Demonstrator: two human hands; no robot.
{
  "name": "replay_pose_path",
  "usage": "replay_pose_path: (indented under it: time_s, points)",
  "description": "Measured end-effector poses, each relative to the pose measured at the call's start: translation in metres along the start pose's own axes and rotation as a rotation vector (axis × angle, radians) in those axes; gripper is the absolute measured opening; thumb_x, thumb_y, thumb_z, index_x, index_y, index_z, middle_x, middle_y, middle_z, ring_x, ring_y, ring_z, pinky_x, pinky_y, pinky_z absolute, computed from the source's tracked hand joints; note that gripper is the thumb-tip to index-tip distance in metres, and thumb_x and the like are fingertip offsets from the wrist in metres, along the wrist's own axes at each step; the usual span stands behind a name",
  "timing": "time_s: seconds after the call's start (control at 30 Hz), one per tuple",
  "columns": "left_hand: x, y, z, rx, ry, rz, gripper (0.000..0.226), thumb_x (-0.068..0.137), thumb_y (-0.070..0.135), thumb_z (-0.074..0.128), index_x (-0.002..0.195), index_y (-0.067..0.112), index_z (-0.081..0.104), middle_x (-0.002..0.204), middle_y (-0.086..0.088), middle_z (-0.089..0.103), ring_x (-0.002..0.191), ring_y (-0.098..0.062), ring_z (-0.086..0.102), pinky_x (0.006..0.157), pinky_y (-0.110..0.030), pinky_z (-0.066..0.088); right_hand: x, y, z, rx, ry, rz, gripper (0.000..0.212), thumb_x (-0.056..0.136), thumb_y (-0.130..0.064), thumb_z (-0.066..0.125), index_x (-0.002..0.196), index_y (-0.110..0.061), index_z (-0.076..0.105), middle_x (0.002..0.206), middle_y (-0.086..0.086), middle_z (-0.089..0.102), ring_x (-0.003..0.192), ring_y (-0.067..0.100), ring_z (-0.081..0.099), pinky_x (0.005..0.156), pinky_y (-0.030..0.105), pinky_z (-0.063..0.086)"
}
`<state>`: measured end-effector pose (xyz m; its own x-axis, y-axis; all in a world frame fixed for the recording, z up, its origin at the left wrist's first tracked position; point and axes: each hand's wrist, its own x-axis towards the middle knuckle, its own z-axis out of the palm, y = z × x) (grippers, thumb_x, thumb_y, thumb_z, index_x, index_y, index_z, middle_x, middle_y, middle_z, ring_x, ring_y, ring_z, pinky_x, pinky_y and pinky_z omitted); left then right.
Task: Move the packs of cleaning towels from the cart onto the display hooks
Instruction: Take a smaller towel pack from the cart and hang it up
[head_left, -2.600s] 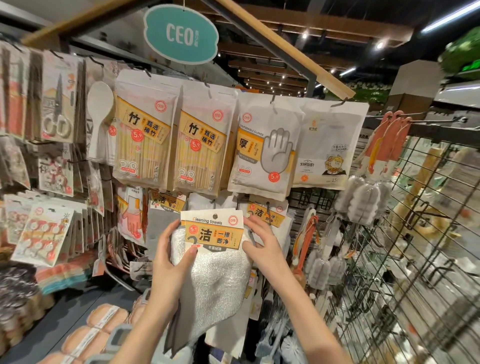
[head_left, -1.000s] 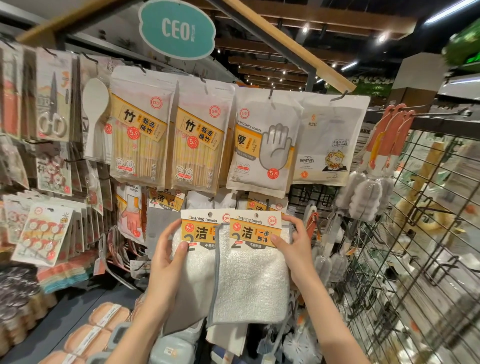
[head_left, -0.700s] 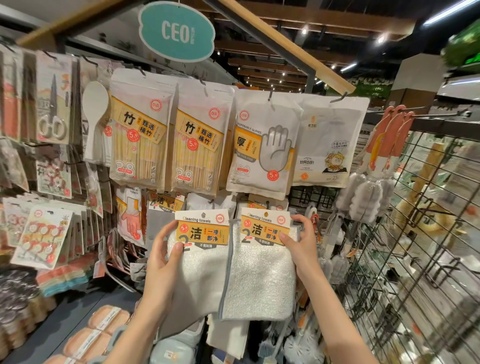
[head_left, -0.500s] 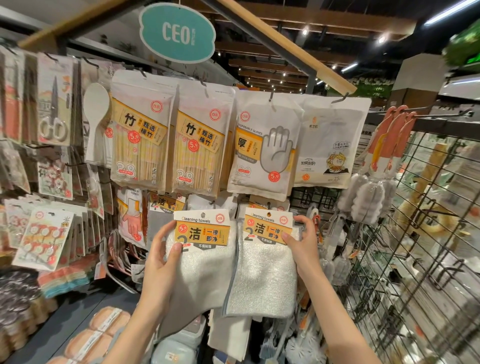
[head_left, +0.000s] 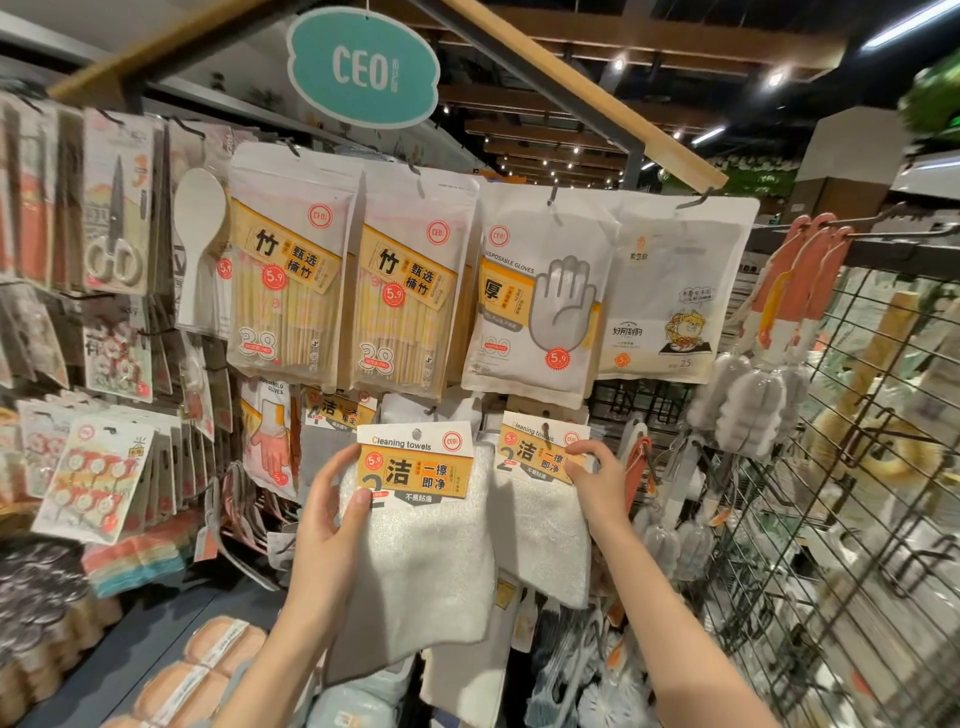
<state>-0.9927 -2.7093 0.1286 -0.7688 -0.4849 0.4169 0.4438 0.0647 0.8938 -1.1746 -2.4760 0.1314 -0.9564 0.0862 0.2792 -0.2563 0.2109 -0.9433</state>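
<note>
While both hands are raised to the lower row of the display, each holds one pack of cleaning towels by its card header. The left hand (head_left: 332, 525) grips the left pack (head_left: 421, 530), thumb pressed on the orange label and fingers curled behind the cloth's left edge; the punched hole at the top of its header shows clear and does not appear to be on a hook yet. The right hand (head_left: 597, 483) pinches the right edge of the header of the right pack (head_left: 540, 499), which sits further back, against the rack and just under the disposable gloves bag (head_left: 535, 301); whether its hole is already threaded on a display hook I cannot tell, since the top of the card is partly hidden. The cart is out of view. By my reading, the hanging step is in hand: the right pack is being seated or is about to be, and the left one waits. Next, each header hole needs lining up with a hook tip and sliding back along it.
</note>
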Motion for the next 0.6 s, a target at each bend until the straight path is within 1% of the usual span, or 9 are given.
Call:
replay_pose_path:
  time_s: [0.03, 0.1, 0.13, 0.2, 0.27, 0.33, 0.4, 0.5, 0.6]
  points:
    - [0.001, 0.000, 0.000, 0.002, -0.003, -0.002, 0.041, 0.096, 0.006, 0.049, 0.133, 0.025, 0.048, 0.135, 0.013, 0.052, 0.126, -0.001, 0.047, 0.099, -0.019, 0.037, 0.002, 0.000, 0.001, -0.011, -0.001, 0.008, 0.021, 0.087, 0.006, 0.056, 0.095, -0.012, 0.064, 0.124, 0.004, 0.059, 0.122, 0.020, 0.047, 0.106, 0.034, 0.035]
    - [0.002, 0.001, 0.001, 0.001, -0.008, -0.004, 0.041, 0.097, 0.006, 0.049, 0.133, 0.026, 0.048, 0.135, 0.015, 0.052, 0.125, 0.001, 0.047, 0.103, -0.025, 0.037, 0.006, 0.001, 0.002, -0.046, -0.014, 0.018, 0.028, 0.087, 0.007, 0.053, 0.102, -0.013, 0.064, 0.130, 0.006, 0.056, 0.123, 0.023, 0.048, 0.107, 0.041, 0.039]
    - [0.002, 0.001, 0.001, 0.003, -0.007, -0.005, 0.042, 0.097, 0.006, 0.049, 0.133, 0.027, 0.048, 0.135, 0.014, 0.052, 0.125, 0.001, 0.047, 0.105, -0.027, 0.037, 0.009, 0.001, 0.003, -0.070, -0.027, 0.014, 0.031, 0.087, 0.007, 0.053, 0.106, -0.015, 0.064, 0.131, 0.006, 0.055, 0.123, 0.023, 0.049, 0.106, 0.040, 0.040]
    - [0.004, 0.002, 0.002, 0.006, -0.004, -0.009, 0.042, 0.097, 0.007, 0.049, 0.134, 0.026, 0.047, 0.138, 0.010, 0.051, 0.128, -0.006, 0.046, 0.109, -0.033, 0.035, 0.013, 0.000, 0.005, -0.107, -0.051, 0.005, 0.036, 0.086, 0.007, 0.054, 0.111, -0.017, 0.062, 0.131, 0.008, 0.053, 0.121, 0.024, 0.049, 0.103, 0.037, 0.040]
    - [0.005, 0.002, 0.002, 0.008, -0.003, -0.016, 0.042, 0.096, 0.008, 0.050, 0.135, 0.025, 0.047, 0.139, 0.006, 0.051, 0.130, -0.012, 0.045, 0.111, -0.038, 0.033, 0.017, 0.001, 0.007, -0.104, -0.063, 0.015, 0.039, 0.083, 0.007, 0.057, 0.111, -0.020, 0.062, 0.130, 0.009, 0.054, 0.116, 0.026, 0.052, 0.093, 0.035, 0.044]
    - [0.006, 0.002, 0.001, 0.009, -0.004, -0.023, 0.042, 0.096, 0.008, 0.050, 0.135, 0.025, 0.047, 0.139, 0.004, 0.051, 0.131, -0.015, 0.045, 0.112, -0.041, 0.033, 0.020, 0.001, 0.007, -0.090, -0.073, 0.042, 0.041, 0.082, 0.006, 0.059, 0.110, -0.023, 0.061, 0.129, 0.010, 0.054, 0.107, 0.026, 0.056, 0.079, 0.028, 0.045]
    - [0.006, 0.002, 0.002, 0.014, -0.004, -0.029, 0.043, 0.096, 0.009, 0.050, 0.135, 0.026, 0.047, 0.139, 0.004, 0.051, 0.130, -0.013, 0.046, 0.111, -0.039, 0.035, 0.023, 0.002, 0.008, -0.105, -0.073, 0.076, 0.042, 0.082, 0.003, 0.061, 0.115, -0.023, 0.061, 0.130, 0.011, 0.050, 0.105, 0.027, 0.058, 0.077, 0.029, 0.047]
    - [0.006, 0.004, 0.002, 0.005, -0.001, -0.028, 0.043, 0.096, 0.006, 0.050, 0.134, 0.024, 0.047, 0.137, 0.003, 0.053, 0.127, -0.011, 0.048, 0.106, -0.032, 0.037, 0.025, 0.002, 0.008, -0.145, -0.070, 0.122, 0.050, 0.082, -0.001, 0.063, 0.125, -0.025, 0.058, 0.132, 0.011, 0.033, 0.109, 0.025, 0.054, 0.088, 0.033, 0.051]
    - [0.006, 0.004, 0.002, 0.003, 0.001, -0.030, 0.043, 0.096, 0.005, 0.050, 0.134, 0.024, 0.047, 0.137, 0.004, 0.053, 0.126, -0.011, 0.049, 0.104, -0.030, 0.038, 0.023, -0.001, 0.006, -0.139, -0.098, 0.136, 0.054, 0.082, 0.000, 0.065, 0.129, -0.024, 0.056, 0.135, 0.011, 0.029, 0.114, 0.020, 0.047, 0.088, 0.022, 0.046]
